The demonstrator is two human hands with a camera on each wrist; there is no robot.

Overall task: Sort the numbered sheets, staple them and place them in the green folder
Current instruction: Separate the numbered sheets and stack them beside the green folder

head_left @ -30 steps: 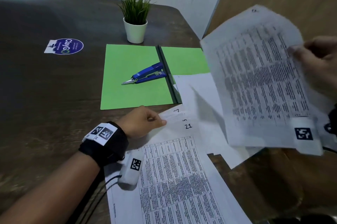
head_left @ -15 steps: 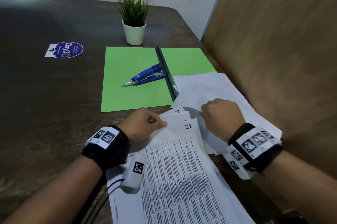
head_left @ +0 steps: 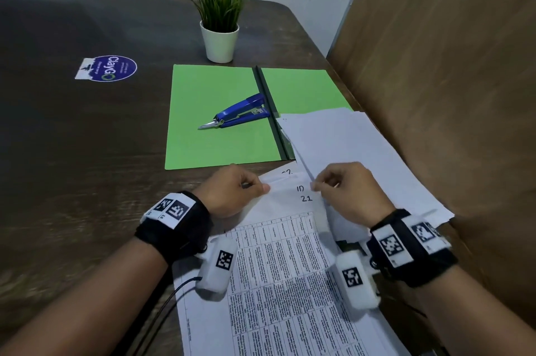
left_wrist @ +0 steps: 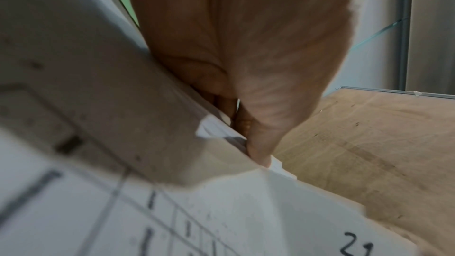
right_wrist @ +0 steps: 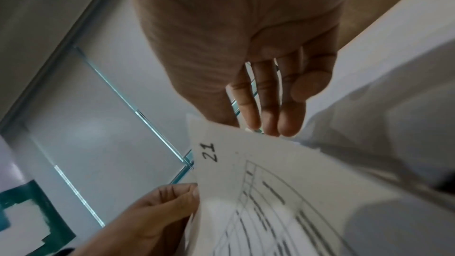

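A stack of printed numbered sheets (head_left: 278,277) lies in front of me, the top one marked 21 (head_left: 306,198), with a 10 showing just above it. My left hand (head_left: 262,186) pinches the fanned upper left edges of the stack. In the left wrist view its thumb (left_wrist: 258,153) presses on the sheet edges. My right hand (head_left: 314,186) pinches the upper right corner of the sheets, beside sheet 21 (right_wrist: 209,152). The green folder (head_left: 214,135) lies open beyond them. A blue stapler (head_left: 237,115) rests on its left half.
A loose pile of face-down white sheets (head_left: 356,152) lies at the right, overlapping the folder's right half. A potted plant (head_left: 220,22) stands behind the folder, and a sticker (head_left: 108,68) is at the far left. A brown wall panel (head_left: 449,94) borders the table's right edge.
A second ago my right hand held a printed sheet in the air at the right. That sheet is down, and the hand has come back to the stack's corner. A 10 now shows above 21.
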